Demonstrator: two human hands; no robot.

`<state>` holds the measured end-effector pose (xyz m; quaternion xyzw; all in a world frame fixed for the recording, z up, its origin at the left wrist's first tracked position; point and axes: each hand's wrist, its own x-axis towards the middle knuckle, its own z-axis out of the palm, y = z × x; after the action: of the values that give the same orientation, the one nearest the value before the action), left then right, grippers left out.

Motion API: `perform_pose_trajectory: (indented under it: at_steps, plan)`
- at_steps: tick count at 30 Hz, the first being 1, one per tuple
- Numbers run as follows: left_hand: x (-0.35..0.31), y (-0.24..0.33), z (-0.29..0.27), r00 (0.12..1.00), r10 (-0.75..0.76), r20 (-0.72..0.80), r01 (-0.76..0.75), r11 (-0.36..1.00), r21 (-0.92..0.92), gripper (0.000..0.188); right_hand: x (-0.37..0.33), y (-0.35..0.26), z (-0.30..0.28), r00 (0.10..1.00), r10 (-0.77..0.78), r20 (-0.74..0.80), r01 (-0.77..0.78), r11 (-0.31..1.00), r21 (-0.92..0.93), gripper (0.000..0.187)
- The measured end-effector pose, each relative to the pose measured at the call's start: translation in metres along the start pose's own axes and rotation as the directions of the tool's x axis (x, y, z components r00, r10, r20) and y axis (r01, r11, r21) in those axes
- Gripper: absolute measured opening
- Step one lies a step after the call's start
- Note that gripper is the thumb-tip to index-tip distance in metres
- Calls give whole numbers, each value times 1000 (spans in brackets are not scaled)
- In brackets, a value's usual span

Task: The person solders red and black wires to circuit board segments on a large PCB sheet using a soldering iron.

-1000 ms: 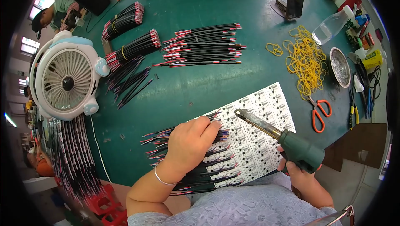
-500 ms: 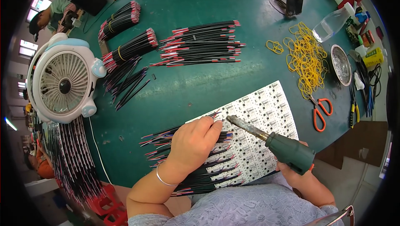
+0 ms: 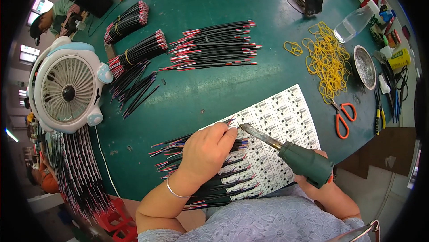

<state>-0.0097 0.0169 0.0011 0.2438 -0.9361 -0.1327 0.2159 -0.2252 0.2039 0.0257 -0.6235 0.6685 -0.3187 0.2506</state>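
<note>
A white circuit board sheet (image 3: 286, 121) lies slanted on the table in front of me, with rows of small components. Black cables (image 3: 239, 181) with thin coloured wire ends reach over its left part. My left hand (image 3: 208, 148) rests over them, thumb and forefinger pinched on a cable whose end is mostly hidden at the fingertips. My right hand (image 3: 313, 184) grips a soldering iron (image 3: 306, 164) with a green body, partly hidden behind it. Its dark, crusted metal tip is at the board, just right of my left fingertips; contact is too small to tell.
A white fan (image 3: 69, 92) stands left, near bundled black cables (image 3: 138, 53); more cables (image 3: 214, 45) lie beyond the board. On the right are yellow rubber bands (image 3: 326, 59), orange-handled scissors (image 3: 343, 119), a metal bowl (image 3: 365, 68) and a clear bottle (image 3: 356, 22). Another person (image 3: 56, 18) sits far left.
The soldering iron has shifted slightly left, its tip closer to my left fingertips. My left hand keeps its pinch in nearly the same place.
</note>
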Motion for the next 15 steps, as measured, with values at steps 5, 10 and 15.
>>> perform_pose_trajectory:
  at_steps: [5, 10, 15]
  plan:
    - [0, 1, 0, 1000, -1, 6, 1, 1000, -7, 23, -3, 0, 3, 997, 73, -12, -72, 992, 102, 29]
    - [1, 1, -1, 1000, -2, 13, 2, 1000, 1, 22, -7, 7, -3, 1000, -11, 9, 11, 999, 44, 33]
    - [1, -3, 1, 1000, 25, -13, -25, 999, -24, 23, -2, 1, -4, 999, 1, 45, -7, 991, 134, 30]
